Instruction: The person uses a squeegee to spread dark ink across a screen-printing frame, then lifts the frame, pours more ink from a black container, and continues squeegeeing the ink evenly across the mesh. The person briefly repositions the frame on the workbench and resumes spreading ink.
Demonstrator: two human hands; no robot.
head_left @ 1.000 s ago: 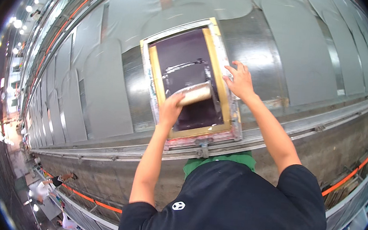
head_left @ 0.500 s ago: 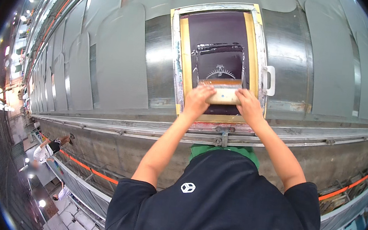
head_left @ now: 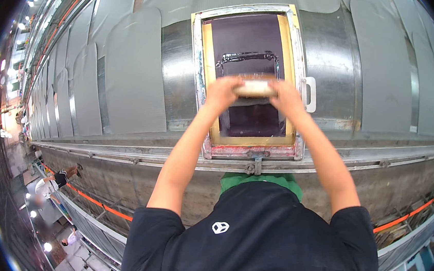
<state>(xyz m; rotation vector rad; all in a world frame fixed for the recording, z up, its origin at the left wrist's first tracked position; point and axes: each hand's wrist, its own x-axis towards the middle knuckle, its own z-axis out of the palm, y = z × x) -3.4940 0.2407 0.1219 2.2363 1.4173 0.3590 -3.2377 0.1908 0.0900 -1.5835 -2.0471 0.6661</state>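
Observation:
My left hand and my right hand grip opposite ends of a pale squeegee, blurred by motion. It lies across the middle of a printing screen coated in dark purple ink, with shiny streaks in a rectangle above the blade. Yellow tape lines the screen's metal frame. A white handle sticks out on the frame's right side, just beyond my right hand.
Grey sheets cover the long metal table on both sides. A rail runs along its near edge, with orange tubing below. At lower left, other people are visible among bright lights and equipment.
My right hand, apart at the frame's edge a second ago, joined my left on the squeegee. Since half a second ago both have pushed it farther up the screen, away from my body.

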